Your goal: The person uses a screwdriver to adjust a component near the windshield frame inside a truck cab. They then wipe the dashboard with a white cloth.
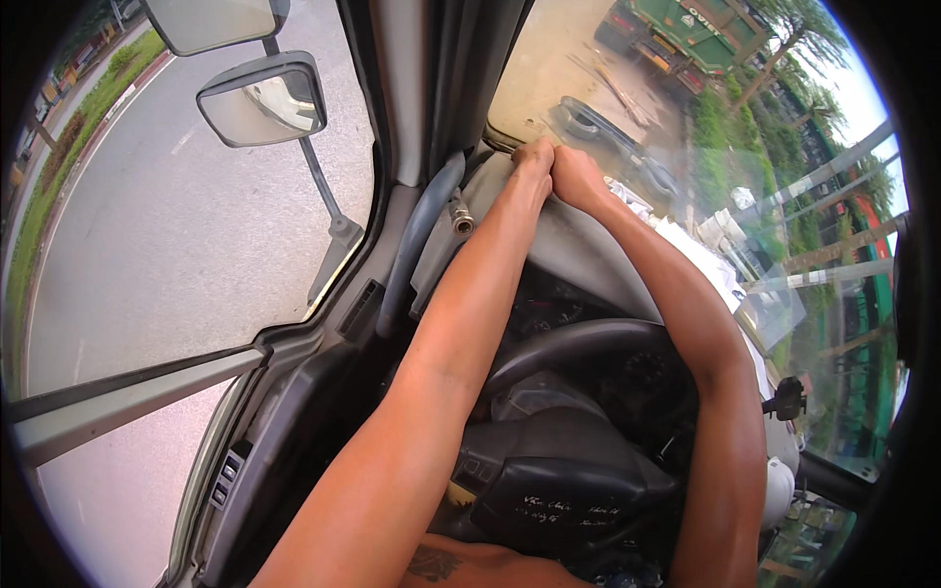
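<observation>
Both my arms reach over the steering wheel (588, 343) to the far left corner of the grey dashboard (598, 257), close to the base of the windshield (559, 69). My left hand (534, 159) is closed, its fingers curled out of sight. Pressed against it, my right hand (578, 178) is closed too. Whatever the two hands grip, if anything, is hidden behind the knuckles. A metal pipe-like fitting (462, 220) sits to the left of my left forearm, beside a grey grab handle (423, 230).
Left of me are the door with its window switches (227, 477) and a side mirror (263, 100) outside. White papers (698, 257) lie along the dashboard to the right, near a black phone-type mount (786, 398). Beyond the glass stands a green truck bed (698, 31).
</observation>
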